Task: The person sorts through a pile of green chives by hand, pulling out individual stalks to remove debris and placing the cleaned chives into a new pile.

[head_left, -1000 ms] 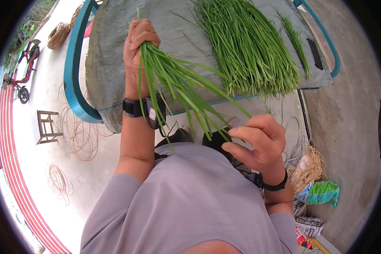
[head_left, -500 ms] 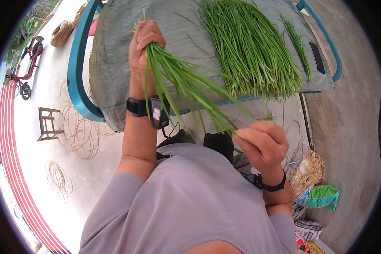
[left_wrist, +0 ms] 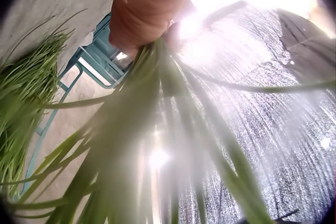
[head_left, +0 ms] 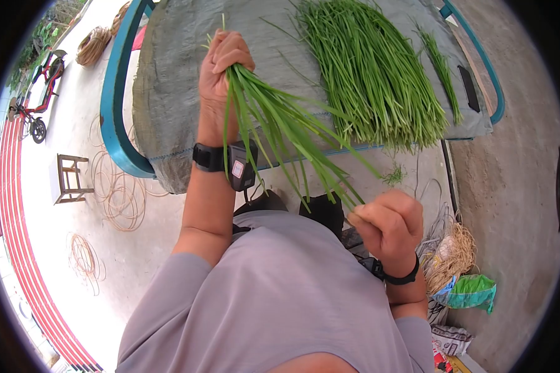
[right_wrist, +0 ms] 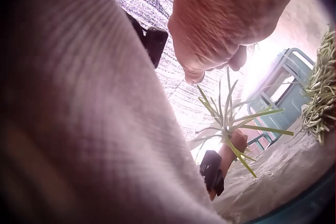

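My left hand (head_left: 227,62) grips a bunch of garlic chives (head_left: 270,109) by one end, above the grey sheet. The long flat leaves fan out from the fist down toward my right hand (head_left: 392,221). Thumb and forefinger of that hand pinch the tip of a leaf at the bunch's lower end. In the left wrist view the leaves (left_wrist: 131,108) spread, blurred, below the fist (left_wrist: 152,14). A large pile of chives (head_left: 379,81) lies on the sheet to the right, with a thin separate bunch (head_left: 440,71) beside it.
The grey sheet (head_left: 174,74) covers a stand with blue metal rails (head_left: 113,112). A dark flat strip (head_left: 468,88) lies at its right side. On the floor are a stool (head_left: 71,179), coiled cord (head_left: 121,196), a straw-like bundle (head_left: 454,252) and a green bag (head_left: 473,292).
My right thumb and forefinger, apart a second ago, have come together on a leaf tip. The left hand with the bunch has shifted slightly right in the head view.
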{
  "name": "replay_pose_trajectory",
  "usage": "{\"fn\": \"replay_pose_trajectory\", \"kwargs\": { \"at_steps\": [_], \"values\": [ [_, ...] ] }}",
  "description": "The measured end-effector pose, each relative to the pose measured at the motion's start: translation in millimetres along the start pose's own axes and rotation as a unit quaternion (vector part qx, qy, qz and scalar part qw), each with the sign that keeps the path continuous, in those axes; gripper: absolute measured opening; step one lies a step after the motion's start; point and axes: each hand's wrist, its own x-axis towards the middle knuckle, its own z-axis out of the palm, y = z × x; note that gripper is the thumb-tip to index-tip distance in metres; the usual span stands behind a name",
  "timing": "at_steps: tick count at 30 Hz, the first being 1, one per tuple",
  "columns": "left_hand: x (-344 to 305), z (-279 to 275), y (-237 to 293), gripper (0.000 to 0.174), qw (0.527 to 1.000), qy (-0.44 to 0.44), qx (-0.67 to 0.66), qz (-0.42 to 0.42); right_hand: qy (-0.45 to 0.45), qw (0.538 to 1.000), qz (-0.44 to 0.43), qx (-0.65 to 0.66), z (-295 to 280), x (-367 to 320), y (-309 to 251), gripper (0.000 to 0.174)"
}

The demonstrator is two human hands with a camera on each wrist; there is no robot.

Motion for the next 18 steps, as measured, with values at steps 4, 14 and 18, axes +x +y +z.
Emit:
{"fn": "replay_pose_trajectory", "kwargs": {
  "at_steps": [4,14,18],
  "values": [
    [-0.3,-3.2,2.9,0.028,1.000,-0.006,-0.002,-0.009,-0.014,1.000,-0.010,-0.007,-2.9,-2.5,-3.9,0.032],
    [-0.5,2.2,2.1,0.027,1.000,-0.023,0.002,0.000,-0.031,1.000,-0.002,0.002,-6.0,-1.5,-10.3,0.035],
    [-1.1,-0.8,-1.3,0.026,1.000,-0.015,-0.001,0.000,0.010,0.999,0.003,-0.047,3.6,-0.1,-8.7,0.037]
  ]
}}
